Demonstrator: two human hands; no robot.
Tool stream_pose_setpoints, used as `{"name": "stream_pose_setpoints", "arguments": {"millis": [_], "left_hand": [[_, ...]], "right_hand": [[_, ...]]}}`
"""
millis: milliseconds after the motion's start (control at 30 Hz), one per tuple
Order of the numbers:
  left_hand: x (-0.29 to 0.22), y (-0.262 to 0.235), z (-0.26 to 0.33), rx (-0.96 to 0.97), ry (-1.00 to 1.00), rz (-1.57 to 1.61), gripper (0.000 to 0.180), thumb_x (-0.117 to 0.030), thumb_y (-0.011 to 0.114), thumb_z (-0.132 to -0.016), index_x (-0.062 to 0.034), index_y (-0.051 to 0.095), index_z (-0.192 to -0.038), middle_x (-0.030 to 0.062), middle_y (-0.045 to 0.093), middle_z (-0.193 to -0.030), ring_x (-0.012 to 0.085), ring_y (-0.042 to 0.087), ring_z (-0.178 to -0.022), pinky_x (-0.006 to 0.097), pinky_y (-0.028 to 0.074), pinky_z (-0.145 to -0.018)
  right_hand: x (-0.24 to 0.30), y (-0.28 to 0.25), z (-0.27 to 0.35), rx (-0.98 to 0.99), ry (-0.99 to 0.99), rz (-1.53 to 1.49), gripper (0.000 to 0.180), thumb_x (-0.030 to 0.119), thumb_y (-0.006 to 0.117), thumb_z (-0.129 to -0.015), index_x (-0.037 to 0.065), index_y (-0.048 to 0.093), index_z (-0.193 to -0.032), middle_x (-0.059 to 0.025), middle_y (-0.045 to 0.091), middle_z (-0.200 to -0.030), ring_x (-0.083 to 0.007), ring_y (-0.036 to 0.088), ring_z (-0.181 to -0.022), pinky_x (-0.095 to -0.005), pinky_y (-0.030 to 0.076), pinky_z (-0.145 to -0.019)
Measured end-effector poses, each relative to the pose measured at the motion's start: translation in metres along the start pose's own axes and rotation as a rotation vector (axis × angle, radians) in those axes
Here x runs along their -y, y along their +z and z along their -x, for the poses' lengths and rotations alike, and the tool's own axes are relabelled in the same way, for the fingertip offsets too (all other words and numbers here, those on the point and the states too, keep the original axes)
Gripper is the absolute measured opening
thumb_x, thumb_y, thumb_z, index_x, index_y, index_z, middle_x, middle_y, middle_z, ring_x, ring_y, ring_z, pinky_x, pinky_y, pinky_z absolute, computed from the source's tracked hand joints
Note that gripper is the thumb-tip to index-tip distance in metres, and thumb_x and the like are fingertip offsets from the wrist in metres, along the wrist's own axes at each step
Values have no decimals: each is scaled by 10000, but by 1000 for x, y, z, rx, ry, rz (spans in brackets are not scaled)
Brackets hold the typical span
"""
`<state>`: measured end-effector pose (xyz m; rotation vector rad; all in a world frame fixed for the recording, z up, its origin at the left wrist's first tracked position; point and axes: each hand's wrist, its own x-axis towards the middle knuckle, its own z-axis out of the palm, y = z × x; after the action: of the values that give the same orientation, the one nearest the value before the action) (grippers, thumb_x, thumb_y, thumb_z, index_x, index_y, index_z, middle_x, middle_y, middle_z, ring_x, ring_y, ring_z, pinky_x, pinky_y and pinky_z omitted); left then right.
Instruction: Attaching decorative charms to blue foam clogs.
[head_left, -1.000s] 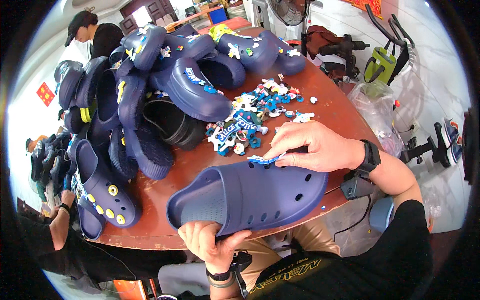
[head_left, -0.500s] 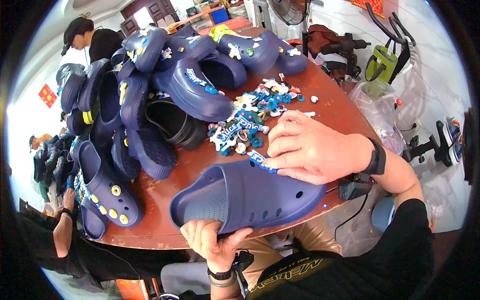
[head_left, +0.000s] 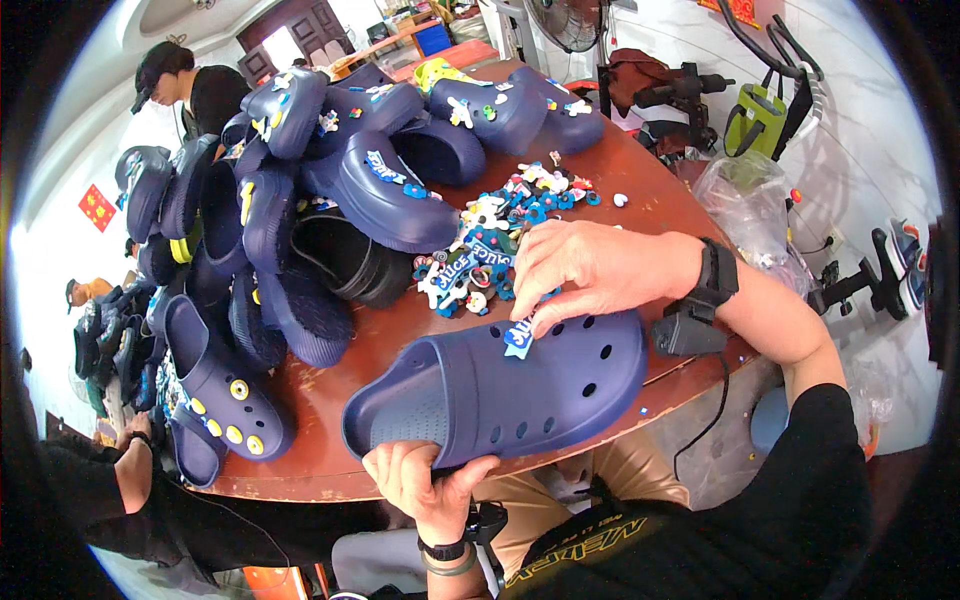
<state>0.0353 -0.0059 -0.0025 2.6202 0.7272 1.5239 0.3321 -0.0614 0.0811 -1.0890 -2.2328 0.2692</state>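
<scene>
A navy foam clog (head_left: 555, 400) lies tilted at the table's near edge, its toe pointing right. My left hand (head_left: 428, 485) grips its heel rim, fingers inside and thumb along the outer side. Above the clog's upper, my right hand (head_left: 600, 275) pinches a blue-and-white lettered shoe charm (head_left: 518, 338) between thumb and fingers. The charm is against the upper near the strap; whether it sits in a hole is hidden. Several holes in the upper show bare. Just beyond my right hand spreads a heap of colourful shoe charms (head_left: 478, 262).
Navy clogs (head_left: 385, 195), many with charms, are piled on the red-brown table (head_left: 655, 190) at the left and back. A clog with yellow round charms (head_left: 232, 400) lies left. A black device (head_left: 690, 335) with a cable is under my right wrist. Other people (head_left: 205, 95) work at left.
My right hand has shifted left and brought the charm lower over the clog's upper, turning it more upright. My left hand keeps its hold on the heel.
</scene>
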Motion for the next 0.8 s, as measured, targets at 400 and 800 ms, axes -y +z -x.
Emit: {"name": "stream_pose_setpoints", "arguments": {"millis": [400,800], "left_hand": [[4,2,1,-22,7,10,613,-615,770,-586,-91,492,-741,45,485,-685,258,472,-671,382,362,-690],[0,2,7,-23,-83,-32,680,-693,661,-675,-38,497,-764,87,456,-741,289,427,-747,394,356,-708]], "right_hand": [[20,-5,10,-220,263,185,146,193,626,-868,82,712,-831,-52,661,-823,-253,604,-760,-373,475,-726],[-65,-51,84,-184,778,86,195,166,701,-837,3,658,-935,-52,633,-863,-132,591,-784,-285,494,-724]]}}
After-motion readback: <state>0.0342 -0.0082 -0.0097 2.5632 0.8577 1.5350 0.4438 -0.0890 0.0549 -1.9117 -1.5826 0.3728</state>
